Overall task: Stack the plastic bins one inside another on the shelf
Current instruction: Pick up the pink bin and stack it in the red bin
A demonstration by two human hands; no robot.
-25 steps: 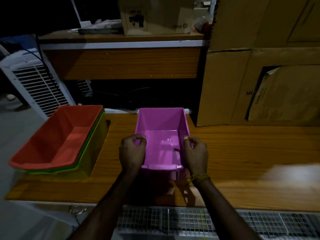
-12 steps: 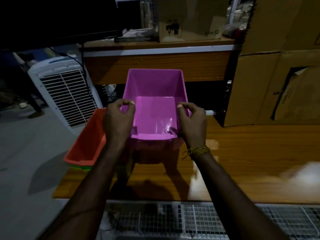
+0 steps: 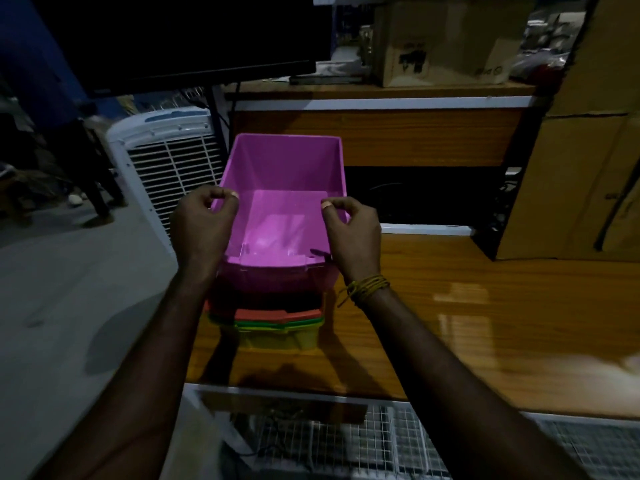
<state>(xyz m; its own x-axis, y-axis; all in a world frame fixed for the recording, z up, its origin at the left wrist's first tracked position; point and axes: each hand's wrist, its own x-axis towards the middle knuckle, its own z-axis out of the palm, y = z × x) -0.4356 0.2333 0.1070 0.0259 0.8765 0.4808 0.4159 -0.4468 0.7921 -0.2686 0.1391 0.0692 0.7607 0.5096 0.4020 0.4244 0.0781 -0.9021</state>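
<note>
Pink bin, open side up, held by both side walls above the nested stack near the left edge of the wooden shelf. Left hand clamped on the left rim, thumb inside the wall and fingers curled over the outside. Right hand clamped likewise on the right rim, thumb tip on the inner face; yellow-green thread wristband tied round that wrist. Forearms reaching in from the bottom corners of the view. Low front lip of the pink bin toward the wearer, tall rear wall away. Directly beneath: red bin, nested in a green bin, nested in turn in a yellow bin, only the front lips and a strip of front wall of these showing. Whether the pink bin's base already touches the red bin: not discernible, the gap lying in shadow. Stack set close to the shelf's front-left corner; rest of the glossy wooden top stretching to the right. Wire mesh below the front edge. To the left, on the floor, white air cooler with louvred grille. Behind, a second wooden desk bearing a cardboard box; large cardboard cartons at the right rear corner.
</note>
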